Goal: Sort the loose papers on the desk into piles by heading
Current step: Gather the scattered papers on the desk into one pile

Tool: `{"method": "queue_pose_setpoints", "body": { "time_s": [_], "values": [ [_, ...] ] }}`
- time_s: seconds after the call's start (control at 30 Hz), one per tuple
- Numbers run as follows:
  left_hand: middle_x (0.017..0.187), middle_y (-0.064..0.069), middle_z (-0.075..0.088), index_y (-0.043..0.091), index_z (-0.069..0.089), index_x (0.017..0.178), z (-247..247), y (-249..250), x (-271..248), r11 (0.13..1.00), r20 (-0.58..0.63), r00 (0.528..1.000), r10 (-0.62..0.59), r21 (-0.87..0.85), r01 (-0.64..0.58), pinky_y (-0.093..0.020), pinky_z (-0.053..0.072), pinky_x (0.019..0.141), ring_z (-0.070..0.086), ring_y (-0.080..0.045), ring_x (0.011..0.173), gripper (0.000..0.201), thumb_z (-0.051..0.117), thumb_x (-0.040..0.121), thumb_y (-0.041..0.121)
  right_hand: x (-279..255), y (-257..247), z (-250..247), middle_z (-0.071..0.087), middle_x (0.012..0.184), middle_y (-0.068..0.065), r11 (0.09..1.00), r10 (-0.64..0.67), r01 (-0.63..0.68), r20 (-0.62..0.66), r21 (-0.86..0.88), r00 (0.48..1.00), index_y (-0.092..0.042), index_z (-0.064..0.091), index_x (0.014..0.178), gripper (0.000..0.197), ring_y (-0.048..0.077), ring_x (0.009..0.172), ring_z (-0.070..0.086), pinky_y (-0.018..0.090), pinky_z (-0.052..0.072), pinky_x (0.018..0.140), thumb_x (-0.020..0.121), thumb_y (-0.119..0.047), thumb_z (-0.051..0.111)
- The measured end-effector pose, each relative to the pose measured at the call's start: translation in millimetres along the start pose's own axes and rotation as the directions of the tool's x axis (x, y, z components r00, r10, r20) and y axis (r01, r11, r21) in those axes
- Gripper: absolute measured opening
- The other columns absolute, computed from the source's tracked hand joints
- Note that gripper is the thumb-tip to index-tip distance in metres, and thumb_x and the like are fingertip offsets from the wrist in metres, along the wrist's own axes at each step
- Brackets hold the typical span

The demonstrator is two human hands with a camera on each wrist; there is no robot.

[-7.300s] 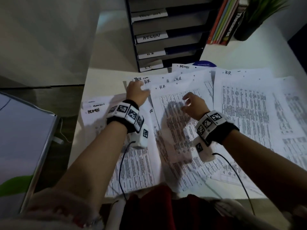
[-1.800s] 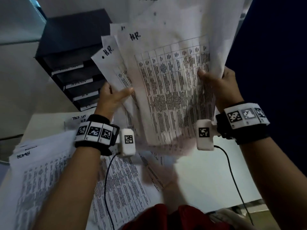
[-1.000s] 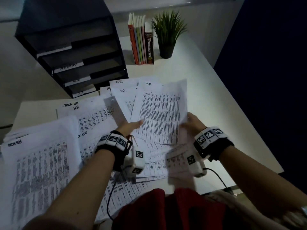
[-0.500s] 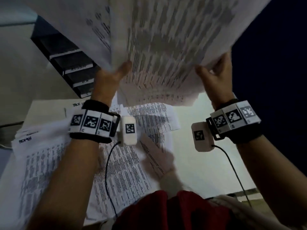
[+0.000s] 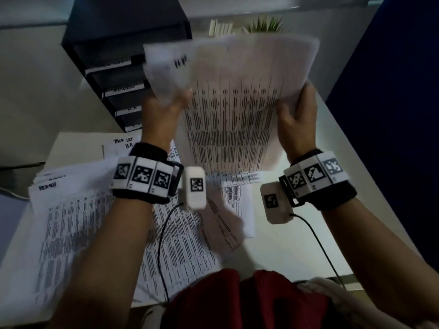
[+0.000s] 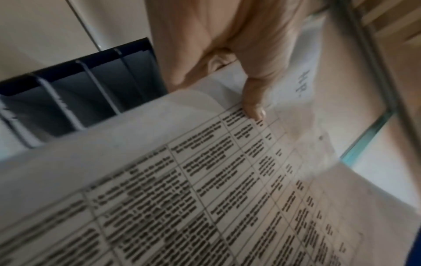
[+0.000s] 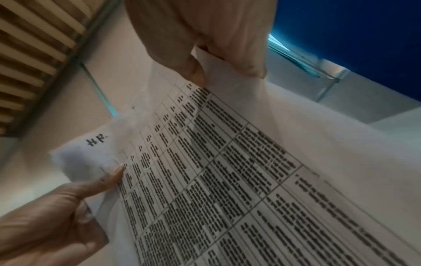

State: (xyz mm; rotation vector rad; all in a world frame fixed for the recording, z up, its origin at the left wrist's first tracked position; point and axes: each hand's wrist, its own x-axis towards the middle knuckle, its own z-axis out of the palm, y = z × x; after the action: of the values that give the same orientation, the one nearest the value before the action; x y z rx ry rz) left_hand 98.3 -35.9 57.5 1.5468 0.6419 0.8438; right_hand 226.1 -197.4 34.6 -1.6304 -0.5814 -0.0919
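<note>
A bundle of printed table sheets (image 5: 237, 119) stands upright above the desk, and a sheet at its back left bears the heading "H.R." (image 7: 95, 140). My left hand (image 5: 175, 100) grips its left edge, thumb (image 6: 252, 102) on the front sheet (image 6: 205, 180). My right hand (image 5: 292, 108) pinches the right edge, thumb (image 7: 193, 68) in front and fingers behind. The left hand (image 7: 56, 216) also shows in the right wrist view. An "ADMIN" pile (image 5: 71, 222) lies at the desk's left. Loose sheets (image 5: 190, 238) lie under my wrists.
A black tray organiser (image 5: 123, 55) with labelled shelves stands at the back left of the white desk (image 5: 297, 252). A "TASK LIST H.R." sheet (image 5: 123, 143) lies before it. Books (image 5: 221, 27) and a potted plant (image 5: 263, 24) show above the bundle. A dark blue wall (image 5: 392, 91) runs along the right.
A second ago the bundle was low on the desk between both hands. Half a second ago it was raised close to the camera. Now it is lower and upright, still held by both hands.
</note>
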Motion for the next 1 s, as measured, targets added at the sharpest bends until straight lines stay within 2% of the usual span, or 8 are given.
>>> {"method": "queue_pose_setpoints", "body": {
  "time_s": [0.1,0.3,0.4,0.6,0.77,0.9,0.93,1.0],
  "values": [
    [0.070,0.028,0.066,0.052,0.068,0.069,-6.1,24.6,4.8,0.988,0.011,0.989,0.149,-0.039,-0.148,-0.034,0.049,0.085,0.060,0.007,0.075,0.040,0.068,0.080,0.013,10.0,-16.8,-2.1,0.046,0.094,-0.013,0.989,-0.112,0.115,-0.037,0.092,0.993,-0.006,0.034,0.105,0.029,-0.019,0.083,0.048,0.009,0.043,0.077,0.081,0.008,0.040],
    [0.087,0.014,0.072,0.021,0.063,0.094,-14.1,-27.0,-9.0,0.993,0.059,0.994,-0.092,-0.068,0.096,-0.032,0.051,0.087,0.065,-0.008,0.091,0.024,0.071,0.076,0.008,-15.7,17.8,6.1,0.045,0.096,-0.014,0.996,0.084,-0.085,0.091,0.008,0.992,-0.010,0.032,0.109,0.031,-0.024,0.076,0.047,0.000,0.039,0.068,0.085,0.003,0.048],
    [0.112,0.000,0.064,0.009,0.057,0.118,-13.3,-51.0,-24.3,0.978,0.112,0.972,-0.208,0.021,0.206,-0.035,0.045,0.100,0.060,-0.018,0.108,0.034,0.063,0.084,0.008,-29.5,29.9,10.3,0.039,0.077,-0.015,0.980,0.174,-0.164,0.083,-0.116,0.981,-0.009,0.029,0.097,0.027,-0.008,0.062,0.046,0.003,0.035,0.054,0.082,0.011,0.038],
    [0.136,-0.019,0.047,-0.005,0.041,0.130,-28.3,-25.8,-5.7,0.989,-0.133,0.983,-0.123,0.065,0.132,-0.041,0.038,0.107,0.047,-0.028,0.125,0.067,0.067,0.081,0.032,-19.1,8.9,28.0,0.039,0.078,-0.015,0.993,0.111,-0.109,0.058,-0.034,0.992,-0.006,0.029,0.092,0.016,-0.021,0.059,0.044,0.003,0.037,0.054,0.089,0.000,0.044],
    [0.103,-0.001,0.056,0.001,0.053,0.115,-89.5,13.8,16.2,0.992,-0.384,0.915,0.123,0.073,-0.103,-0.008,0.044,0.078,0.054,-0.005,0.090,0.032,0.061,0.084,0.001,-49.4,-9.2,75.7,0.036,0.069,-0.007,0.991,0.018,0.015,0.245,-0.133,0.969,-0.007,0.033,0.087,0.014,-0.002,0.057,0.040,0.007,0.030,0.051,0.089,-0.008,0.046],
    [0.064,0.032,0.060,0.013,0.070,0.077,-158.6,1.6,17.5,0.970,-0.426,0.905,-0.012,0.215,0.114,-0.001,0.039,0.068,0.052,0.026,0.066,0.023,0.053,0.090,0.004,-86.4,-21.7,127.2,0.050,0.075,0.014,0.972,0.113,0.005,0.490,-0.234,0.864,-0.004,0.041,0.083,0.017,0.022,0.067,0.046,0.028,0.033,0.057,0.091,-0.013,0.053],
    [0.075,0.028,0.067,0.017,0.072,0.077,-177.3,-7.9,14.5,0.950,-0.459,0.887,-0.058,0.249,0.191,-0.004,0.042,0.071,0.057,0.020,0.080,0.027,0.051,0.091,0.007,-95.9,-22.6,139.4,0.053,0.077,0.017,0.965,0.151,-0.006,0.538,-0.262,0.829,-0.002,0.043,0.081,0.020,0.027,0.069,0.051,0.032,0.037,0.059,0.090,-0.014,0.056],
    [0.104,-0.004,0.064,0.002,0.065,0.097,-213.8,-30.6,5.4,0.913,-0.528,0.842,-0.116,0.278,0.300,-0.030,0.040,0.080,0.056,-0.021,0.111,0.018,0.050,0.093,0.014,-117.5,-23.4,162.7,0.055,0.077,0.018,0.946,0.227,-0.015,0.627,-0.324,0.745,-0.004,0.043,0.074,0.024,0.030,0.071,0.055,0.033,0.041,0.060,0.088,-0.016,0.059]
  ]
}}
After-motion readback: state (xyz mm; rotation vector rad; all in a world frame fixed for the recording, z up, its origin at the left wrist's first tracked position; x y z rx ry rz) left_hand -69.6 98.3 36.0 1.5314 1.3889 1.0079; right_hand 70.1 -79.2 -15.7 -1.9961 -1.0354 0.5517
